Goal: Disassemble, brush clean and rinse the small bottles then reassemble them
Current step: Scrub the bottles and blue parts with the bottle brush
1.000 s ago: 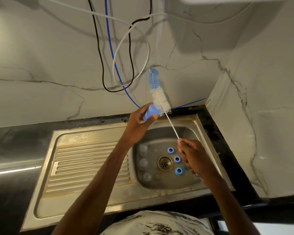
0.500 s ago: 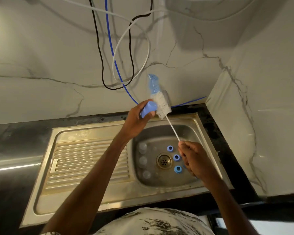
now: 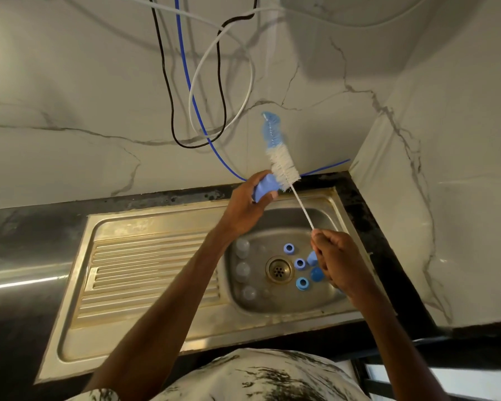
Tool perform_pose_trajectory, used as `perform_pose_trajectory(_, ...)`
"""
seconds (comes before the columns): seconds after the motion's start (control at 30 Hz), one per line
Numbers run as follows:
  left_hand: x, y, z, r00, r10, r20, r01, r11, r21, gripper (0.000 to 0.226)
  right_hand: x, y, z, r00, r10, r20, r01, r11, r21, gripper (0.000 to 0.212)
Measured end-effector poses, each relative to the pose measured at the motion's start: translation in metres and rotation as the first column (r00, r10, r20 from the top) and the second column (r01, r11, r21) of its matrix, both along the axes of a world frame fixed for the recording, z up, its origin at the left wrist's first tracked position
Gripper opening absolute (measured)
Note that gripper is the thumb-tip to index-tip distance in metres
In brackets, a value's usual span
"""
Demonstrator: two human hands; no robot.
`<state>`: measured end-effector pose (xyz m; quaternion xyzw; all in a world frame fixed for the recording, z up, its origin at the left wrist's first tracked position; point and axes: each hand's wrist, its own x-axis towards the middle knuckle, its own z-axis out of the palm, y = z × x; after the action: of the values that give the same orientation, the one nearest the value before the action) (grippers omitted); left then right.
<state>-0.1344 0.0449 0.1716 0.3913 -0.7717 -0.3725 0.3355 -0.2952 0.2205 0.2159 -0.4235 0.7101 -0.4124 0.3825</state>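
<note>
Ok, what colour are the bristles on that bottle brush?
White near the handle, blue at the tip of the bottle brush; clearest in the head view.

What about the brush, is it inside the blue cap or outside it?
Outside. The brush shows its whole bristle head beside the blue cap held by the left hand.

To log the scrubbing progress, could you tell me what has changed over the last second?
The bottle brush dipped towards the sink and came back up, a short scrubbing stroke beside the blue cap in the left hand. The right hand shifted slightly right, uncovering more blue parts. Both grips held; the clear bottles and blue rings in the sink stayed put.
</note>
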Motion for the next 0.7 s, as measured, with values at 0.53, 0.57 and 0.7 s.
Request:
perform_pose_trajectory(0.53, -0.056, 0.030, -0.014, 0.998, -0.050, -0.042, 0.055, 0.990, 0.132, 0.044, -0.035, -0.002, -0.012, 0.973, -0.167, 0.160, 0.173, 0.985, -0.026, 0.042)
perform_pose_trajectory(0.57, -0.059, 0.034, -0.017, 0.998, -0.050, -0.044, 0.056, 0.987, 0.153, 0.045, -0.038, -0.001, -0.016, 0.971, -0.178, 0.161, 0.185, 0.982, -0.031, 0.042)
perform_pose_trajectory(0.7, -0.067, 0.046, -0.037, 0.996, -0.088, -0.033, 0.092, 0.988, 0.123, 0.047, -0.045, 0.003, -0.034, 0.954, -0.235, 0.187, 0.240, 0.971, -0.004, 0.045)
